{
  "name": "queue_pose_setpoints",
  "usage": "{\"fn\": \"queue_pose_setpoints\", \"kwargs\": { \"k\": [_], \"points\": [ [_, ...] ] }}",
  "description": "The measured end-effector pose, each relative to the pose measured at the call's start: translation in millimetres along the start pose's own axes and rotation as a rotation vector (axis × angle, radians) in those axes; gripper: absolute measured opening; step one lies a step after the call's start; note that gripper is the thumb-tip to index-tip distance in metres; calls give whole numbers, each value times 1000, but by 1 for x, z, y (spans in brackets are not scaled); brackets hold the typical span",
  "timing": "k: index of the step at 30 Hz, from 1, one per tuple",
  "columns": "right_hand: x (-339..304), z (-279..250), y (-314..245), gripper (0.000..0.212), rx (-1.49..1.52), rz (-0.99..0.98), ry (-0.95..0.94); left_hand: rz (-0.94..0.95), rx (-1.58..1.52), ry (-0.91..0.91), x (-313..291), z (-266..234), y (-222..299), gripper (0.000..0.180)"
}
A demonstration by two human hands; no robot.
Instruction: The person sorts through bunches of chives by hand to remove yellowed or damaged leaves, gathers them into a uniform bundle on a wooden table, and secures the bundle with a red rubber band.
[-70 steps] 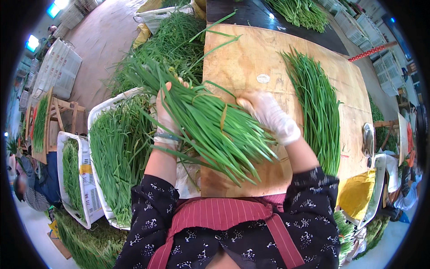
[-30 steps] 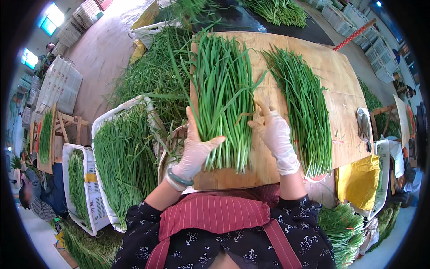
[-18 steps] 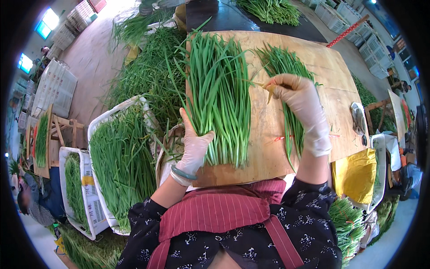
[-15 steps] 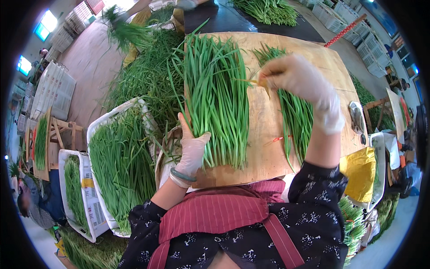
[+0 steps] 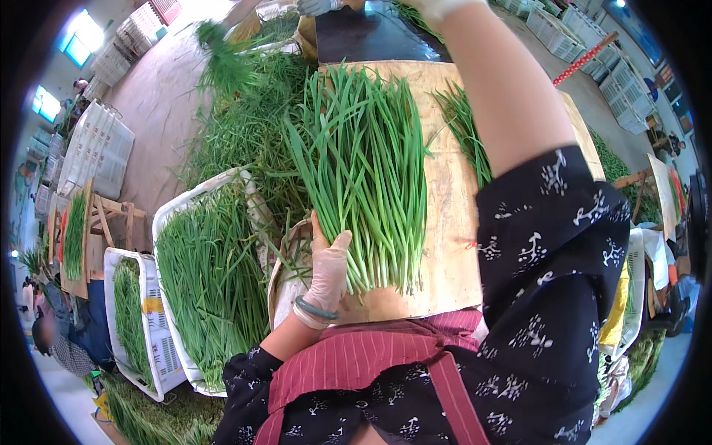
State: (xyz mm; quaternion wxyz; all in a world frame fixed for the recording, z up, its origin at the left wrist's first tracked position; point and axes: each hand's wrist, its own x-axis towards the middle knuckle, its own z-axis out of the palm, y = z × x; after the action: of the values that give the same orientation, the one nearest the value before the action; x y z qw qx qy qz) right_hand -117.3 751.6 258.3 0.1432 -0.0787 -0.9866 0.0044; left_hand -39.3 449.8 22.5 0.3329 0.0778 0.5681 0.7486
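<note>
A wide bunch of garlic chives (image 5: 371, 178) lies on the wooden board, green leaves pointing away and pale cut ends toward me. My left hand (image 5: 326, 278), in a thin clear glove with a bangle at the wrist, holds the bunch's left edge near the stems; its thumb shows and the other fingers are partly hidden. My right arm stretches far forward over the board. The right hand (image 5: 441, 6), gloved too, is cut off by the top edge, close to more chives (image 5: 415, 18) on a black table, and its fingers are out of sight.
Under my right arm lies a smaller chive bunch (image 5: 463, 130) on the board (image 5: 452, 245). To the left stand white crates (image 5: 161, 278) of chives and a heap of loose greens (image 5: 256, 126). Across from me, another person's gloved hand (image 5: 319, 6) works beside the black table (image 5: 371, 37).
My right hand, which held a yellowish strip above the smaller bunch, has swung forward to the top edge. My left hand stays at the wide bunch. Greens held by another person have moved.
</note>
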Motion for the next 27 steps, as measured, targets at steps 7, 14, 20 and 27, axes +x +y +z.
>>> {"fn": "queue_pose_setpoints", "kwargs": {
  "k": [7, 14, 20, 27],
  "points": [
    [-190, 77, -77, 75, 486, 449, -307, -96, -80, 33, -6, -21, 9, 48],
    [-268, 144, -161, 81, 949, 766, -10, 56, 152, -93, -2, 11, 7, 54],
    [-292, 162, -120, 59, 1516, 850, 140, -291, 23, -60, -8, -4, 46, 35],
    [-274, 146, -121, 50, 1332, 861, 73, -421, -46, -104, 3, -24, 37, 27]
  ]
}}
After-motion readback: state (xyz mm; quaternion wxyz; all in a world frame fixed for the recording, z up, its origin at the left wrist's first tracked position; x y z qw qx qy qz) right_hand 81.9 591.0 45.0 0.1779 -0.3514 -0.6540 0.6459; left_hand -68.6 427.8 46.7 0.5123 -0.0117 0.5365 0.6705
